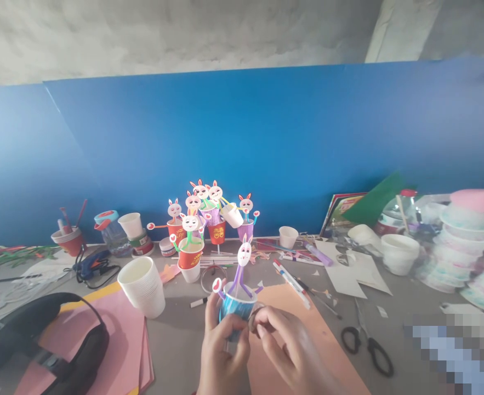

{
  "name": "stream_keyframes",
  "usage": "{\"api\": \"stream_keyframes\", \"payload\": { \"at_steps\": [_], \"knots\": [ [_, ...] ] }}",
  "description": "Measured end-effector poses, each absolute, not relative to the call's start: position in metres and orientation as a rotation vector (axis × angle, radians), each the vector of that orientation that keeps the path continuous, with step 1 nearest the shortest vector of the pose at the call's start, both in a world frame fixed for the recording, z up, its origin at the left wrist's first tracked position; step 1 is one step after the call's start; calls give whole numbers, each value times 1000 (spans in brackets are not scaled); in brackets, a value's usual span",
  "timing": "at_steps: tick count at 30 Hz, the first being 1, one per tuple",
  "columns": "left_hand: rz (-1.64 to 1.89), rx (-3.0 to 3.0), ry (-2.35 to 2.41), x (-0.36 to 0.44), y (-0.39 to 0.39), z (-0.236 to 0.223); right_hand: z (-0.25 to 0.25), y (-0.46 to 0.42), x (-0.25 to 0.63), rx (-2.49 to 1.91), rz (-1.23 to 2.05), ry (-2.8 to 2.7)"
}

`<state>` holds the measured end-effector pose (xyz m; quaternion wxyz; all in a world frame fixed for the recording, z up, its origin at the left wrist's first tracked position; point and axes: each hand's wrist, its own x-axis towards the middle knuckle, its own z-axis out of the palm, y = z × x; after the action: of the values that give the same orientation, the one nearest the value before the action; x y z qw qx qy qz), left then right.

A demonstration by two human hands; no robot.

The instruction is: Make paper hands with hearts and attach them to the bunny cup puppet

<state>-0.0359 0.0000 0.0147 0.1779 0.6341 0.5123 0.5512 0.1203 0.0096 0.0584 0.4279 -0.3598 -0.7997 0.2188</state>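
Note:
My left hand [226, 345] is wrapped round a small blue-painted paper cup [234, 307]. Out of the cup rises a rabbit figure [245, 254] with a white paper face and purple stems for body and arms. A round white disc with a red heart [217, 285] tips its left arm. At the cup's right side, my right hand [285, 340] has thumb and fingers pinched together. A small brownish piece [253, 323] shows at those fingertips, too indistinct to name. Behind the cup stand several similar rabbit figures in red and purple cups [191, 252].
Stacked white paper cups [143, 288] stand on the left by pink paper [122, 340] and a black headset-like object [61, 329]. Orange paper [307, 334] lies under my right hand. Black-handled scissors [367, 340], markers [293, 282] and painted cup stacks [457, 241] are to the right.

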Motion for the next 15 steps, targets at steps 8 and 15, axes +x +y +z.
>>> {"api": "stream_keyframes", "payload": {
  "at_steps": [8,15],
  "knots": [
    [1537,1762,1366,-39,-4,22,52,11,118,-869,606,-1923],
    [1555,1662,1363,-38,-2,25,52,11,118,-877,593,-1964]
  ]
}}
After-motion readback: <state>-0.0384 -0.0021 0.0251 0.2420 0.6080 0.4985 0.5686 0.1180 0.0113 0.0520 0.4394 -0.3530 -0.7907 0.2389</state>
